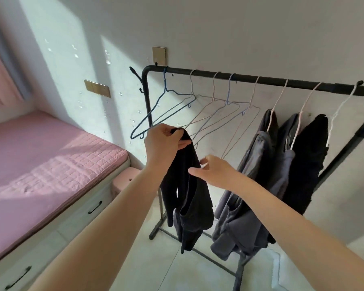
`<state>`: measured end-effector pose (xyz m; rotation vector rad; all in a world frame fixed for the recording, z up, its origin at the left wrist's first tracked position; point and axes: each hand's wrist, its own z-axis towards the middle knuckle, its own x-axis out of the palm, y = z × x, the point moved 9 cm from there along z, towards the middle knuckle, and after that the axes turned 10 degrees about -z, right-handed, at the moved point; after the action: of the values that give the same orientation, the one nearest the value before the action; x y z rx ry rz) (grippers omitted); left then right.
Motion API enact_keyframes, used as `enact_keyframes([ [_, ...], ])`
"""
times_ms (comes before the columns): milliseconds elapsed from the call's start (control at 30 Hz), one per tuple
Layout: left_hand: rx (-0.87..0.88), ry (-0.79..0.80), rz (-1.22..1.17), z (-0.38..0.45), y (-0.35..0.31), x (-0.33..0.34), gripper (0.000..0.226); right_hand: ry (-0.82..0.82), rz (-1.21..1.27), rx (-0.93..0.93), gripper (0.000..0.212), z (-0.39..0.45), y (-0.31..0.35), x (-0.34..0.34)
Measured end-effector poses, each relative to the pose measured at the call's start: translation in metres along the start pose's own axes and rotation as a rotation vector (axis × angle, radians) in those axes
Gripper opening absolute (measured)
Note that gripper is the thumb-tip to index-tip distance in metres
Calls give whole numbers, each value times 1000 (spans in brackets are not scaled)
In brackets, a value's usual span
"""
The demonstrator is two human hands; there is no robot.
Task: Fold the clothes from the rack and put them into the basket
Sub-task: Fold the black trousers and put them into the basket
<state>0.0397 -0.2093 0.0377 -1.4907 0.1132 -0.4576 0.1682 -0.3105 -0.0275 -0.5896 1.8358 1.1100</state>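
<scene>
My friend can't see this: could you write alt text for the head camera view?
The left hand holds up a black garment before a black clothes rack; the open right hand touches it. Empty hangers and three dark garments hang behind.

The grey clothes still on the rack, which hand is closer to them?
Right. The right hand reaches out just left of the grey clothes, not touching them. The left hand is further left, gripping the black garment.

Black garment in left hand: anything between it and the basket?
Cannot tell: no basket shows in the head view. The left hand grips the black garment clear of the rack; the right hand touches its edge.
</scene>
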Motion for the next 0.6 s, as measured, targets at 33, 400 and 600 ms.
enact_keyframes([
  [33,30,-54,-6,-10,-7,-13,8,33,-11,-33,72,-6,9,12],
  [400,244,-503,43,-116,-86,-188,8,292,-60,-360,72,-57,155,127],
  [600,355,-821,58,-211,-127,-329,7,385,-178,-583,16,-93,253,187],
])
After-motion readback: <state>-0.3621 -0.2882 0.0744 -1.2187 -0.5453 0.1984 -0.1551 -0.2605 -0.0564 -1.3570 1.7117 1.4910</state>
